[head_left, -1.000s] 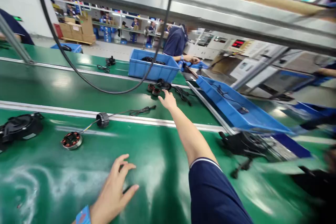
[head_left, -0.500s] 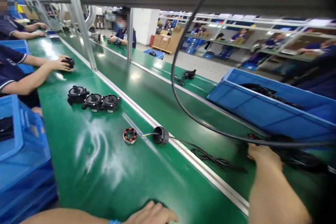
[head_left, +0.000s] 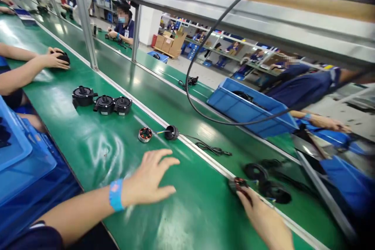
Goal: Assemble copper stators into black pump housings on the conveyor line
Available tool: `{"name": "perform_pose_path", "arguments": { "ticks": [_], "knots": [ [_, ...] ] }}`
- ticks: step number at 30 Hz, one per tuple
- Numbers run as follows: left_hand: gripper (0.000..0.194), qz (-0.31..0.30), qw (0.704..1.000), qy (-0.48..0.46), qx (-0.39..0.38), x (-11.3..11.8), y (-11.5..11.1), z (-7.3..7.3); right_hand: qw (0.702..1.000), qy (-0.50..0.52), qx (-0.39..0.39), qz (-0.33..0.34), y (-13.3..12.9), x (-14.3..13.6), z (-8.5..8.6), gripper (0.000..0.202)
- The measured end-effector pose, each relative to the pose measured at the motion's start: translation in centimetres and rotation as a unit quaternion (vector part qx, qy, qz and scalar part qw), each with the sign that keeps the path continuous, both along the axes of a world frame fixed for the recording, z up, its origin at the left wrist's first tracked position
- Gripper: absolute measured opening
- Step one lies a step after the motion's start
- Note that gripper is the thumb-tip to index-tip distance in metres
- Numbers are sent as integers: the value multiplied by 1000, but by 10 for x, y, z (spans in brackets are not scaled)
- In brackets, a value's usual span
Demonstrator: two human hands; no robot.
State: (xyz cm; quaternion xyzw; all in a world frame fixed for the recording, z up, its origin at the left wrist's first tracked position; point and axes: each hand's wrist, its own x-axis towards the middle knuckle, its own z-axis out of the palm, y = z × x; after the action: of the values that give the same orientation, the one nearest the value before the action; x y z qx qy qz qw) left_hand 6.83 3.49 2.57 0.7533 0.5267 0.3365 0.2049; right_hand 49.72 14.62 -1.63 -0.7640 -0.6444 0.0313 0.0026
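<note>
My left hand, with a blue wristband, hovers over the green bench with fingers spread and nothing in them. On the right, my right hand grips a copper-wound stator at the white rail. Thin wires run from it towards black round housings with cables, blurred. Ahead of my left hand lies another stator, joined by coloured wires to a black cap on the rail. A coiled black cable trails from that cap.
Three black pump housings stand at the left. Blue bins are beyond the rail and at the left edge. A black cable loops down from the overhead beam. Another person's hands hold a black part; more people are beyond.
My left hand has risen from the bottom edge and spread over the bench. My right hand has come back towards the rail with a stator. The camera view has shifted.
</note>
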Motion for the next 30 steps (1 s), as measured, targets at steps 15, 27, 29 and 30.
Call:
{"name": "perform_pose_path", "arguments": {
  "ticks": [15, 27, 29, 30],
  "knots": [
    [39, 130, 950, 270, 88, -187, 180, -17, 940, 18, -25, 341, -76, -259, 78, 38],
    [21, 156, 940, 280, 120, -200, 171, -23, 831, 178, -169, 499, 111, -334, 68, 27],
    [25, 175, 935, 281, 131, -204, 144, -17, 813, 223, -216, 492, 117, -335, 63, 26],
    [33, 188, 932, 280, 135, -205, 128, -15, 805, 248, -234, 486, 119, -334, 61, 26]
  ]
}}
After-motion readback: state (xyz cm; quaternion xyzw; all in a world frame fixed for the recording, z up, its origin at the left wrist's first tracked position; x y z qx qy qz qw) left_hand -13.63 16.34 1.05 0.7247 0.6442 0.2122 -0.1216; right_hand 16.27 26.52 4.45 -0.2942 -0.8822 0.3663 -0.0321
